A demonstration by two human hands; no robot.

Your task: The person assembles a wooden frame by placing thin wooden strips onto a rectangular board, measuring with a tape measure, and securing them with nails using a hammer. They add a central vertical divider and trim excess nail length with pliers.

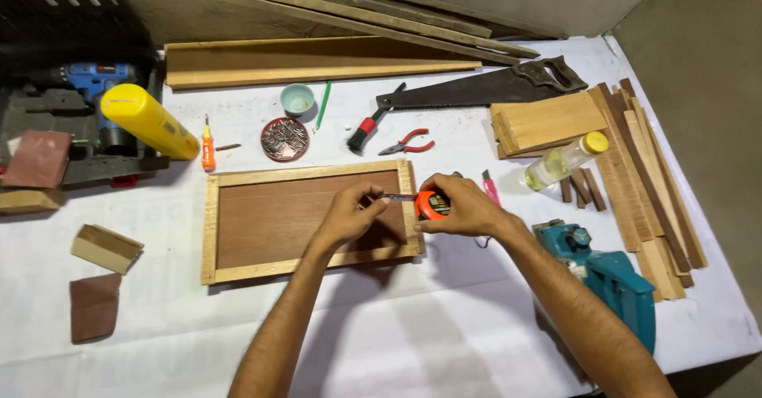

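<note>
Pinching tape tip, left hand (349, 217) draws it from orange tape measure (432, 205) gripped by right hand (464, 206), mid-frame over wooden tray frame (210, 231) w/ brown panel, prob. to gauge width.

head view | looks steeply down | near | white worktable (444, 326) fills frame

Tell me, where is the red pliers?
In the head view, the red pliers lie on the white table, just above the wooden tray, between the black brush and the handsaw.
</note>
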